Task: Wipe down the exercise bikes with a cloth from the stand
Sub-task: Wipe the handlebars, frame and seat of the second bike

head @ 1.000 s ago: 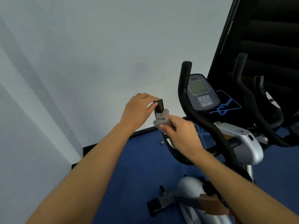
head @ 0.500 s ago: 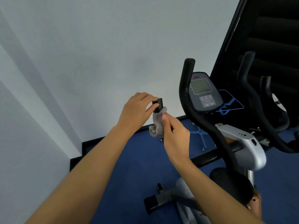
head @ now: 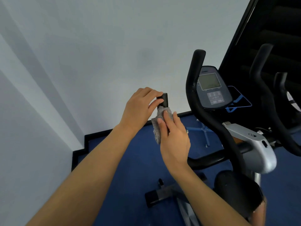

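An exercise bike with black curved handlebars (head: 210, 121), a grey console (head: 211, 88) and a silver stem housing (head: 254, 149) stands in front of me. My left hand (head: 140, 108) grips the top end of the bike's left handlebar tip (head: 163, 100). My right hand (head: 174, 141) presses a grey fluffy cloth (head: 158, 126) against that same bar just below my left fingers. The cloth wraps around the bar and hides its lower part.
A second bike's black handlebars (head: 267, 101) stand at the right against a dark panel. A pale wall with a black skirting (head: 97, 134) runs along the blue floor (head: 138, 168). The bike's front foot (head: 156, 196) rests on the floor below my arms.
My right hand has slid the cloth up the left handlebar toward my left fingers, and the cloth has spread out over the bar. My left hand kept its grip on the tip.
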The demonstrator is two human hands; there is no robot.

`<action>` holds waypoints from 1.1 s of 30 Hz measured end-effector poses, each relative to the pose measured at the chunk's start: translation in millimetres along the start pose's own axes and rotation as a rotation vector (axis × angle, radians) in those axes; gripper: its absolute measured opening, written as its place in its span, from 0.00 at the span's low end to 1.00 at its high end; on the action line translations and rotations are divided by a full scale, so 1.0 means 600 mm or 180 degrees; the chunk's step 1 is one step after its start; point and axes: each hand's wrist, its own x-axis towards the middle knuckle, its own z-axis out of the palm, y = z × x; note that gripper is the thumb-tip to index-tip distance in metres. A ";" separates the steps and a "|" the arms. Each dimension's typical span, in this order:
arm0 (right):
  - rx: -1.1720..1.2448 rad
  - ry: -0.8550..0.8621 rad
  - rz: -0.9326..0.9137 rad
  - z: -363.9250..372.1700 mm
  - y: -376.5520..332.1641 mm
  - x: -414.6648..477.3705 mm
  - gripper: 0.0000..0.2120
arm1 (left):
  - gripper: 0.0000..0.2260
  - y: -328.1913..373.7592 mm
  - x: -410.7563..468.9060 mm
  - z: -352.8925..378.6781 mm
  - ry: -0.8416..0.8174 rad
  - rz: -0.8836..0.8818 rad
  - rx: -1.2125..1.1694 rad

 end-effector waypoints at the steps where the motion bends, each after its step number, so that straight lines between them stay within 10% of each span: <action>1: -0.0175 0.0073 -0.0136 0.004 0.002 -0.002 0.17 | 0.13 -0.001 0.000 0.000 0.0003 0.0006 0.0013; 8: -0.0871 0.0095 -0.1113 -0.006 0.063 -0.060 0.12 | 0.12 -0.002 -0.003 0.003 0.0096 0.0050 0.0148; 15: 0.0178 0.0174 -0.0673 -0.038 0.033 -0.003 0.13 | 0.13 0.005 -0.007 0.005 0.0161 -0.0024 0.0178; 28: -0.1369 -0.0418 -0.0916 -0.016 0.054 -0.053 0.29 | 0.12 0.002 -0.005 0.006 0.0189 0.0004 0.0185; 33: -0.0879 -0.0446 -0.0991 -0.036 0.054 -0.062 0.18 | 0.14 0.012 -0.015 0.003 0.0065 -0.0199 0.0094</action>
